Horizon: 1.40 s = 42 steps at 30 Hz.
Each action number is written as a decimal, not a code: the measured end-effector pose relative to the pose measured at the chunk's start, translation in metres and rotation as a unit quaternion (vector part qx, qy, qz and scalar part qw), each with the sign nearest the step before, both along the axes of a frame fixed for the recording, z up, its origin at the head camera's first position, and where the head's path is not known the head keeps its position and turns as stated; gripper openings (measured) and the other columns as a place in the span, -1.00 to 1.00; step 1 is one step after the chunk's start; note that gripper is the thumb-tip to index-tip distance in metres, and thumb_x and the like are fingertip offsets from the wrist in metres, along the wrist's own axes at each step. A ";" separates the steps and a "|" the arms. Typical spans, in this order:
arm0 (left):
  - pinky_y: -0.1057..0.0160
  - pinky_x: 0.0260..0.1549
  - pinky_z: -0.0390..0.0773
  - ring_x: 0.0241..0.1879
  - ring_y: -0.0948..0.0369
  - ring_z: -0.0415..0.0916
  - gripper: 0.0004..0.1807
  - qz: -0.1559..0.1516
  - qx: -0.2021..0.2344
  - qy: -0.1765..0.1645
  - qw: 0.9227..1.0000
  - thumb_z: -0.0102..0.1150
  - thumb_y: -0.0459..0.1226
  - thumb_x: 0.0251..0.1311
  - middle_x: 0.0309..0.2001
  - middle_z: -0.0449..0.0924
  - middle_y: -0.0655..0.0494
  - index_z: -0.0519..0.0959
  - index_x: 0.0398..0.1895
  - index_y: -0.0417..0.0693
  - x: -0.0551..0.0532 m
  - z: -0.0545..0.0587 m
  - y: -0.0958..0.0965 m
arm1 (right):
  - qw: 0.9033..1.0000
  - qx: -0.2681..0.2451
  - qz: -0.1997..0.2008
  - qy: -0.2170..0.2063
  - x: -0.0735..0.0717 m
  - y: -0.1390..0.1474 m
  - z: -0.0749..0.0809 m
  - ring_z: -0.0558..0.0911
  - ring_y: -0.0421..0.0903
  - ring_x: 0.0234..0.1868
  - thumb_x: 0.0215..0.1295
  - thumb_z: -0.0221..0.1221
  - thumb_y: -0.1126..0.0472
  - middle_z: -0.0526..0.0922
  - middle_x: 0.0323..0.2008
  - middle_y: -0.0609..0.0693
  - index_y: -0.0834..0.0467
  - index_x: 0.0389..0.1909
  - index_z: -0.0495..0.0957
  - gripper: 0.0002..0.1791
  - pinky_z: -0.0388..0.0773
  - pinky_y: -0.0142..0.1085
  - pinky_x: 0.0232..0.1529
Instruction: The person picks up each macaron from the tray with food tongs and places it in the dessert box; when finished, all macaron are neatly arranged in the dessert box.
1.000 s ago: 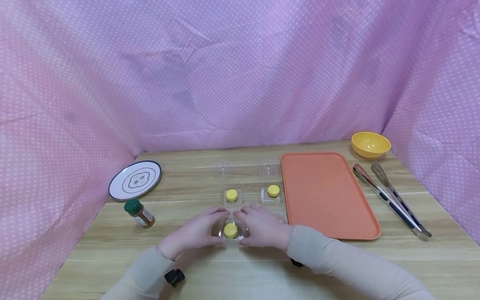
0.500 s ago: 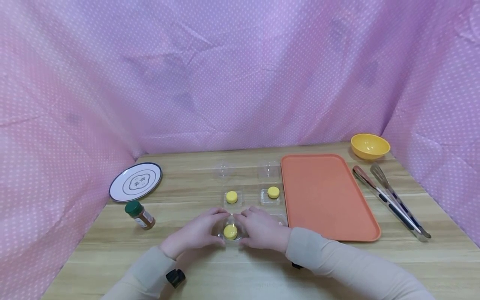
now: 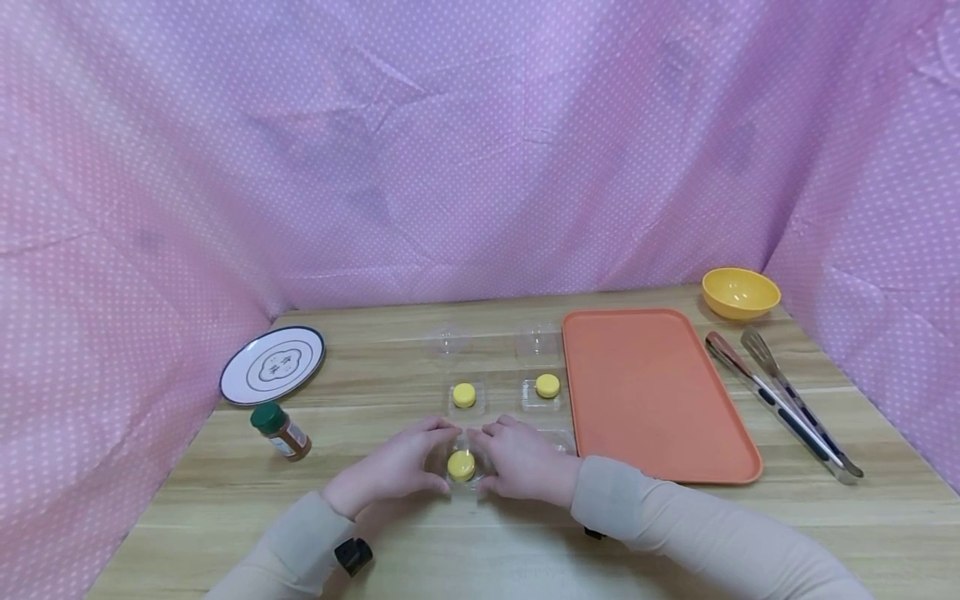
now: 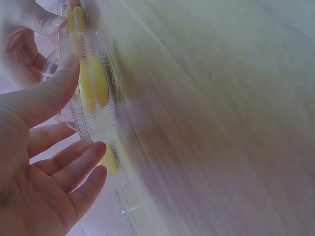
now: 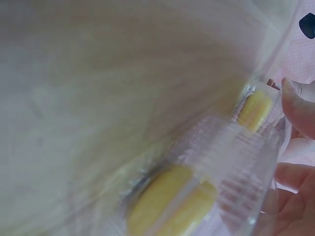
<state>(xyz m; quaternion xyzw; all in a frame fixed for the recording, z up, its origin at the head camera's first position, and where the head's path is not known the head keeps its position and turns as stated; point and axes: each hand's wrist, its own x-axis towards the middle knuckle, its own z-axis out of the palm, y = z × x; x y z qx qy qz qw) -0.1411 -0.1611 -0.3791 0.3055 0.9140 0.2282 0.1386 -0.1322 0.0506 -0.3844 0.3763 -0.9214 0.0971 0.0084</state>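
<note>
At the table's near middle, a yellow macaron (image 3: 461, 466) sits in a clear plastic box, under a clear domed lid (image 4: 49, 69). My left hand (image 3: 397, 462) holds the lid from the left, with the thumb at its rim in the left wrist view. From the opposite side my right hand (image 3: 525, 462) holds the same lid. The thumbs and fingertips curve around it. Another clear box beside my right wrist, partly hidden in the head view, shows a macaron (image 5: 170, 209) in the right wrist view.
Behind the hands, two more macarons (image 3: 464, 395) sit on clear bases, with clear lids (image 3: 536, 340) farther back. An orange tray (image 3: 656, 396), metal tongs (image 3: 783, 404) and a yellow bowl (image 3: 741, 293) stand to the right. On the left are a plate (image 3: 273, 365) and a green-capped bottle (image 3: 281, 431).
The clear lid has come down slightly over the macaron between my hands. Both hands have stayed nearly in place, and the other objects have not moved.
</note>
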 end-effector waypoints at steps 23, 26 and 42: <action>-0.04 0.26 0.33 0.26 -0.06 0.32 -0.16 -0.007 -0.009 0.013 1.000 0.45 -0.19 -0.09 0.26 0.34 -0.18 0.33 0.28 -0.29 0.001 -0.001 -0.002 | 0.999 -0.013 -0.010 -0.037 -0.004 0.003 -0.001 0.55 -0.01 0.06 -0.04 0.37 -0.18 0.61 0.05 0.03 0.12 0.21 0.45 -0.21 0.52 -0.17 0.09; -0.07 0.26 0.32 0.26 -0.10 0.30 -0.14 -0.003 -0.003 0.014 1.000 0.45 -0.17 -0.10 0.28 0.32 -0.23 0.31 0.29 -0.31 -0.001 0.000 -0.005 | 0.999 -0.010 -0.009 -0.035 -0.004 0.003 0.000 0.54 -0.01 0.07 -0.03 0.36 -0.19 0.60 0.06 0.03 0.13 0.21 0.45 -0.20 0.51 -0.18 0.10; -0.07 0.17 0.43 0.16 -0.04 0.44 -0.46 0.086 0.046 0.090 0.991 0.22 -0.21 0.19 0.17 0.46 -0.12 0.41 0.23 -0.20 -0.015 0.007 -0.013 | 0.999 -0.034 -0.009 -0.040 -0.004 0.009 0.000 0.52 0.04 0.12 0.03 0.30 -0.23 0.54 0.14 0.09 0.10 0.22 0.43 -0.23 0.48 -0.08 0.16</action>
